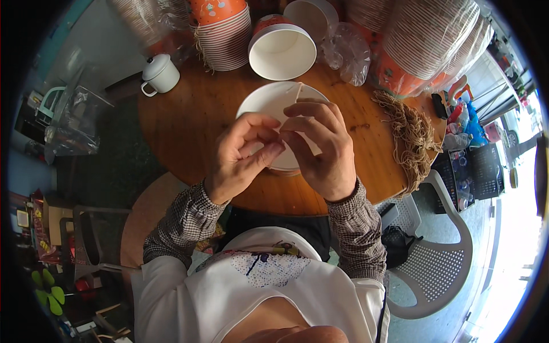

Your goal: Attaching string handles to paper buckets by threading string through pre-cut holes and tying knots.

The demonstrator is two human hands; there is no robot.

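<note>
A white-lined paper bucket (271,97) stands on the wooden table in front of me, its mouth partly hidden by my hands. Over it, my left hand (245,153) is closed in a pinch, thumb against bent fingers; whatever lies between them is too small to make out. My right hand (322,146) meets it from the other side, fingers curled and thumb tip close to the left fingertips. A short pale string (298,92) shows at the right fingers, crossing the bucket's inside near the far rim. The rest of the string is hidden by the fingers.
A bundle of tan strings (409,137) lies along the table's right side. Behind the bucket are a tipped paper bucket (283,52), an orange bucket stack (224,43), plastic-wrapped stacks (432,40) and a white lidded mug (160,74). A grey plastic chair (434,263) stands right.
</note>
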